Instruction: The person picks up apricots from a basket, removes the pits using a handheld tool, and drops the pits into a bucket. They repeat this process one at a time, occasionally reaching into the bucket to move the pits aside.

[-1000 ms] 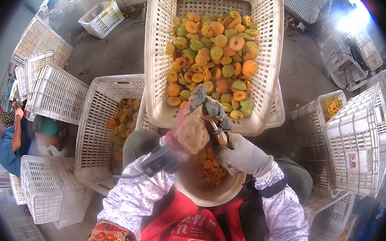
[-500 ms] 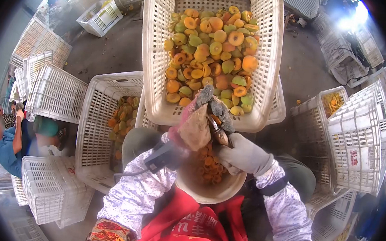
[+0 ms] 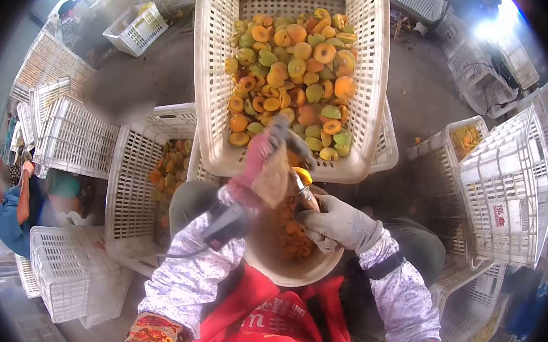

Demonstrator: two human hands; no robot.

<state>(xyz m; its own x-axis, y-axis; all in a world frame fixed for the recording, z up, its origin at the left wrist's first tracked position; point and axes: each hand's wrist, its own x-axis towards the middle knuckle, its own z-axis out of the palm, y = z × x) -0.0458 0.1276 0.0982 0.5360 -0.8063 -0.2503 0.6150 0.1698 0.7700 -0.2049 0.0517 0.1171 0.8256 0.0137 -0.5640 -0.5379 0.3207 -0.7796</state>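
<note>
My left hand (image 3: pixel 271 164), in a pink and tan glove with dark fingertips, is closed around a peach half over the near rim of the crate; motion blur and the fingers hide most of the fruit. In a grey glove, my right hand (image 3: pixel 340 221) grips a pitting knife (image 3: pixel 307 195) with a wooden handle and a metal end. A yellow-orange fruit piece (image 3: pixel 302 175) shows at the metal end, close under my left hand. Below both hands, a pale bucket (image 3: pixel 292 278) between my knees holds orange cut scraps (image 3: pixel 297 242). Cut peaches (image 3: pixel 287 70), orange and greenish, fill the white crate (image 3: pixel 209 71) ahead.
Another crate of fruit (image 3: pixel 126 192) stands at my left, with stacked white crates (image 3: pixel 76 135) beyond. More crates (image 3: pixel 501 193) are stacked at the right. A person in blue (image 3: pixel 11 206) sits at far left. A red apron (image 3: pixel 270 323) covers my lap.
My left hand has shifted slightly left, away from the knife, and is blurred. The knife's metal end shows more clearly, with a yellow-orange piece at it. The whole view has shifted a little.
</note>
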